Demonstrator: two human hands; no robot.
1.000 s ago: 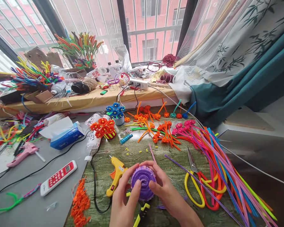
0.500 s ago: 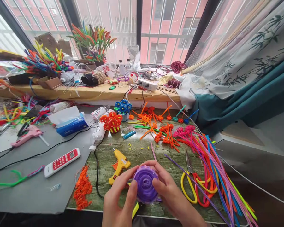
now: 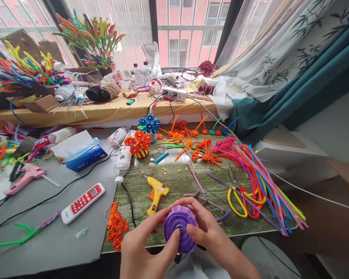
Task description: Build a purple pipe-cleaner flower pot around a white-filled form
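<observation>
Between my two hands is a round purple coil of pipe cleaner (image 3: pixel 178 241), wound in a flat spiral with a paler ribbed side wall. My left hand (image 3: pixel 151 244) grips it from the left, its thumb pressing near the spiral's centre. On the other side my right hand (image 3: pixel 208 234) wraps round the coil, with the thumb on its right face. The fingers behind the coil are partly hidden. Just beyond my hands lie a yellow glue gun (image 3: pixel 157 193), pink pipe cleaner pieces (image 3: pixel 196 178) and scissors (image 3: pixel 235 193) with yellow and red handles.
Orange pipe cleaner scraps (image 3: pixel 116 226) and a white and red remote-like handset (image 3: pixel 83 203) lie left. A bundle of long pipe cleaners (image 3: pixel 267 186) covers the right side. Behind stand orange flowers in a pot (image 3: pixel 139 144), blue flowers (image 3: pixel 149 124) and a plastic bottle (image 3: pixel 122 161).
My left thumb has moved from the coil's left edge to its centre. The coil has tilted, showing more of its side wall. The view has shifted, uncovering pink pieces beyond my hands.
</observation>
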